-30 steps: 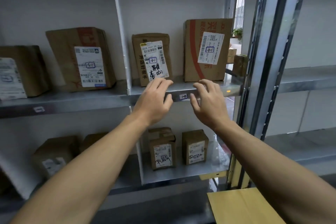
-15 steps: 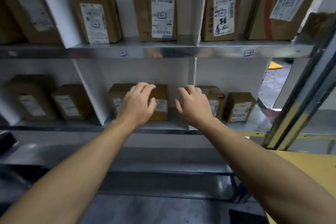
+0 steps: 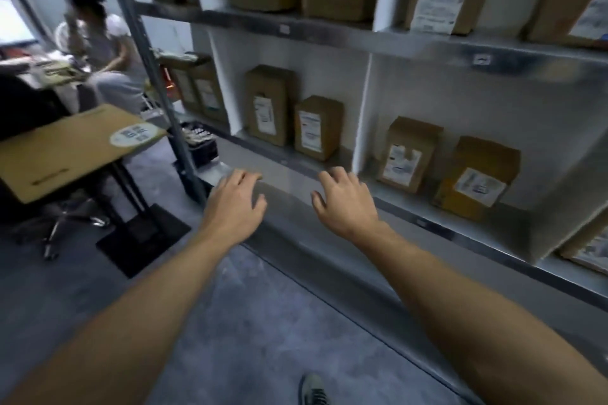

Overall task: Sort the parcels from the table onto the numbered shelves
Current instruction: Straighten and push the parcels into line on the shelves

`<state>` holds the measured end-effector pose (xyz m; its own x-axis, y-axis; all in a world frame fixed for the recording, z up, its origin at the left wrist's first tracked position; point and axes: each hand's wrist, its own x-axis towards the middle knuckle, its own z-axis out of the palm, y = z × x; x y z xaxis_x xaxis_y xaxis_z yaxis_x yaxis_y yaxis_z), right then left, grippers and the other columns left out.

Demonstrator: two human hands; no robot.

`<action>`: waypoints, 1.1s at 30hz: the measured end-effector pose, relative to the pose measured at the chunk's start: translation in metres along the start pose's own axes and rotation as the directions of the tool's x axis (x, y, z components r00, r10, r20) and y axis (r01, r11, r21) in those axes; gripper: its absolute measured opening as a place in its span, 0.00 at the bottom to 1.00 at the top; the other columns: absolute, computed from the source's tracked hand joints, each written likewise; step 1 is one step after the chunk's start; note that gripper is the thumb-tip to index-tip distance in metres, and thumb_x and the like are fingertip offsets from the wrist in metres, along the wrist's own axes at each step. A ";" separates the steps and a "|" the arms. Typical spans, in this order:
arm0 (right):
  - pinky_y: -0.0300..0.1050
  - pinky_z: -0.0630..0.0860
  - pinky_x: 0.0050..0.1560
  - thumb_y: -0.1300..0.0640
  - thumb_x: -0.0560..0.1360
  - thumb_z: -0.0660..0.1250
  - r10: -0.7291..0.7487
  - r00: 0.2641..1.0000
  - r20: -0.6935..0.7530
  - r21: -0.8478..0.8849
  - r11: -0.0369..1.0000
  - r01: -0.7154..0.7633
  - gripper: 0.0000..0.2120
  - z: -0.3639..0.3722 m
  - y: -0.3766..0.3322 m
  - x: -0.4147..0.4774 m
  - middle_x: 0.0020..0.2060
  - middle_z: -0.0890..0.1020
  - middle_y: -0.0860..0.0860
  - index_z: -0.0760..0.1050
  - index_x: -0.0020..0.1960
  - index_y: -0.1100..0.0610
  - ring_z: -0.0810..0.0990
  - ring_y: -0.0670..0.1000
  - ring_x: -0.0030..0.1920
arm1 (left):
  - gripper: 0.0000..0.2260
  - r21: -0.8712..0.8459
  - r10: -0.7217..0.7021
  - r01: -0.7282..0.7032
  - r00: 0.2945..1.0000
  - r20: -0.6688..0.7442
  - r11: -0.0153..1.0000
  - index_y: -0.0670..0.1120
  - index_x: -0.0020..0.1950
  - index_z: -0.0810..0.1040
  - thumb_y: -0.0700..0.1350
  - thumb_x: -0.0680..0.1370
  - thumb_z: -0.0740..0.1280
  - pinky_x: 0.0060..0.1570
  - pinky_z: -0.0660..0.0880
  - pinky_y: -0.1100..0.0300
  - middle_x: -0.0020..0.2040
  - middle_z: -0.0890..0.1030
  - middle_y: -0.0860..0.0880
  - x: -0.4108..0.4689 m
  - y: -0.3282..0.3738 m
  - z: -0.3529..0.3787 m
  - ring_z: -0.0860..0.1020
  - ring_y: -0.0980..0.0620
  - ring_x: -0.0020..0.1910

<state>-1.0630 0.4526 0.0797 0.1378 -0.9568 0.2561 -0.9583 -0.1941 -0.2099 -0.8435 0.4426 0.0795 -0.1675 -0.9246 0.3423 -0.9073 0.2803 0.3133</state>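
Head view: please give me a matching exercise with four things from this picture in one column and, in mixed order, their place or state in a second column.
Things:
1. left hand
2. yellow table
3. shoe
4. seated person

Places or states:
a. at the bottom edge, on the grey floor
b. upper left, in the background
c. open, holding nothing, in front of the lower shelf
d. left side, with a round sticker on top

Pairs: 1-c, 2-d, 3-a, 4-b
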 end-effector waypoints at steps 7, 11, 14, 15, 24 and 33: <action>0.57 0.72 0.62 0.45 0.82 0.58 -0.124 0.992 0.016 0.053 0.991 0.123 0.20 0.041 -0.060 0.109 0.66 0.72 0.56 0.68 0.71 0.52 0.72 0.60 0.64 | 0.18 0.061 -0.133 0.136 0.990 -0.047 0.989 0.48 0.68 0.72 0.47 0.78 0.63 0.63 0.69 0.48 0.63 0.73 0.46 0.052 -0.091 -0.014 0.71 0.43 0.62; 0.56 0.71 0.60 0.46 0.82 0.57 -0.164 0.986 0.013 0.064 0.985 0.163 0.19 0.056 -0.089 0.182 0.65 0.72 0.56 0.69 0.68 0.54 0.72 0.60 0.63 | 0.18 0.105 -0.151 0.156 0.987 -0.056 0.982 0.47 0.68 0.72 0.47 0.78 0.63 0.64 0.68 0.46 0.63 0.73 0.45 0.107 -0.140 -0.021 0.71 0.43 0.62; 0.57 0.71 0.61 0.46 0.82 0.57 -0.213 0.976 0.043 0.080 0.975 0.209 0.20 0.073 -0.110 0.234 0.65 0.72 0.56 0.69 0.69 0.54 0.72 0.60 0.64 | 0.18 0.098 -0.178 0.183 0.982 -0.064 0.978 0.46 0.67 0.73 0.46 0.77 0.63 0.64 0.69 0.47 0.62 0.74 0.46 0.138 -0.176 -0.023 0.72 0.44 0.62; 0.57 0.71 0.61 0.46 0.82 0.57 -0.227 0.973 0.053 0.088 0.971 0.222 0.20 0.079 -0.118 0.251 0.66 0.72 0.56 0.69 0.70 0.54 0.71 0.60 0.64 | 0.17 0.092 -0.191 0.198 0.978 -0.078 0.976 0.46 0.66 0.74 0.46 0.77 0.64 0.63 0.69 0.47 0.62 0.75 0.46 0.145 -0.189 -0.022 0.72 0.44 0.62; 0.57 0.70 0.65 0.47 0.82 0.57 -0.304 0.936 0.180 0.154 0.948 0.278 0.20 0.148 -0.204 0.355 0.68 0.70 0.55 0.69 0.71 0.53 0.70 0.59 0.67 | 0.20 0.041 -0.330 0.334 0.941 -0.081 0.942 0.44 0.64 0.76 0.49 0.75 0.60 0.56 0.72 0.49 0.60 0.76 0.44 0.182 -0.320 -0.017 0.74 0.42 0.58; 0.58 0.71 0.65 0.46 0.82 0.58 -0.122 0.986 0.113 0.194 0.976 0.098 0.19 0.202 -0.276 0.477 0.68 0.71 0.53 0.70 0.70 0.51 0.70 0.57 0.67 | 0.18 0.008 -0.219 0.220 0.973 -0.069 0.976 0.44 0.67 0.74 0.43 0.77 0.65 0.58 0.71 0.49 0.61 0.75 0.44 0.292 -0.456 -0.026 0.73 0.41 0.59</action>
<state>-0.6818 0.0058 0.0689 0.2811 -0.9443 0.1710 -0.8731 -0.3256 -0.3629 -0.4686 0.0514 0.0599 0.0618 -0.9434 0.3258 -0.9250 0.0684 0.3738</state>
